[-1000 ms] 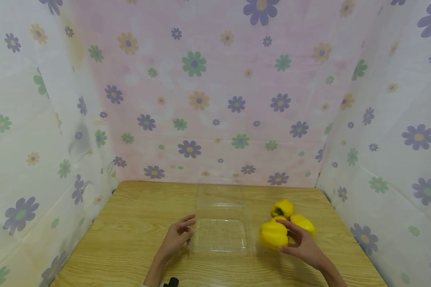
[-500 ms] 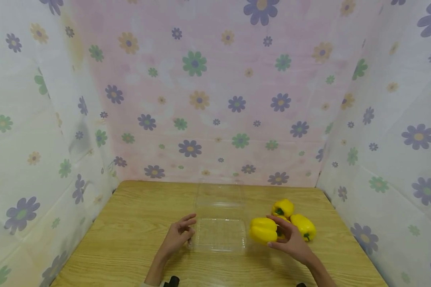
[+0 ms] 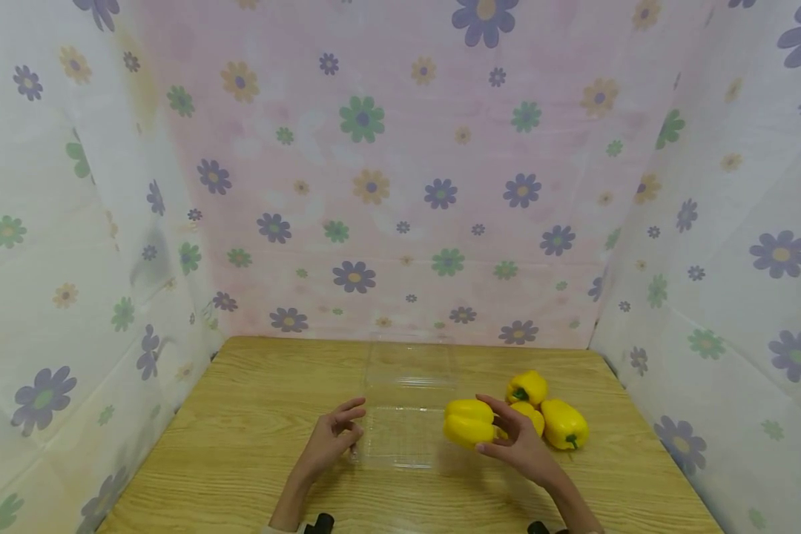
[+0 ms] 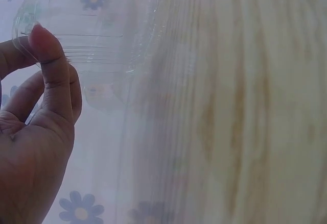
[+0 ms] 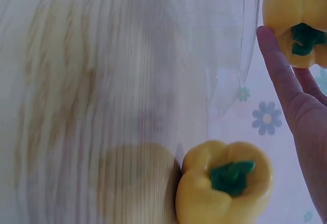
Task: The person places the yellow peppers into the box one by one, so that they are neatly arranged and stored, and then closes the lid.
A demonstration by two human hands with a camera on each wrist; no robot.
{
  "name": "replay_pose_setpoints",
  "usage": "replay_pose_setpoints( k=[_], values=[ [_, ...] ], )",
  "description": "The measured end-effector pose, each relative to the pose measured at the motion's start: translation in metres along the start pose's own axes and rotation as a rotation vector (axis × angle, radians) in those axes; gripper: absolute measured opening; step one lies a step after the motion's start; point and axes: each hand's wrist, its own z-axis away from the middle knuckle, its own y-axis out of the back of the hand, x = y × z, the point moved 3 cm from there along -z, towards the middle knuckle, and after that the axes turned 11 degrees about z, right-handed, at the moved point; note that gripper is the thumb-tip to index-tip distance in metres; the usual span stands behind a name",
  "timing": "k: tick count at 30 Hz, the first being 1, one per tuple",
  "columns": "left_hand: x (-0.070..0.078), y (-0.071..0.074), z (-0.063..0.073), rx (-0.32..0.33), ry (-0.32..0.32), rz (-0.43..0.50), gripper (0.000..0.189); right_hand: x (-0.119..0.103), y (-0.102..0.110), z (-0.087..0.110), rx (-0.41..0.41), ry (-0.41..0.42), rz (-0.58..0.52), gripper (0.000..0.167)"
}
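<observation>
A clear plastic clamshell box [image 3: 410, 463] lies with its lid folded back on the wooden table. My left hand [image 3: 331, 441] pinches the box's left rim; in the left wrist view, the thumb [image 4: 47, 43] is on the edge of the clear plastic. Between the thumb and fingers of my right hand [image 3: 523, 449] is a yellow bell pepper [image 3: 469, 424], raised at the box's right edge. Its green stem [image 5: 306, 39] faces the palm in the right wrist view.
Right of the box, three more yellow bell peppers sit grouped: one at the back [image 3: 527, 386], one on the right [image 3: 564, 424], and one partly hidden behind the right hand [image 3: 531, 417]. Flowered cloth walls [image 3: 400, 148] enclose the wooden table [image 3: 274, 386] on three sides.
My right hand has carried the bell pepper leftward, away from the other peppers and up to the box's right edge. The left hand stays at the rim.
</observation>
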Motion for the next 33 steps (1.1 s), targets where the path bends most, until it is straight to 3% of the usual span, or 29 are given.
replay_pose_setpoints(
  k=[22,33],
  values=[
    [0.0,0.0,-0.001,-0.013,-0.004,-0.01,0.043,-0.008,-0.02,-0.021,0.035,-0.042,0.001,0.075],
    [-0.002,0.0,-0.002,-0.027,-0.029,-0.006,0.043,-0.004,-0.03,-0.03,0.002,-0.045,0.022,0.073]
  ],
)
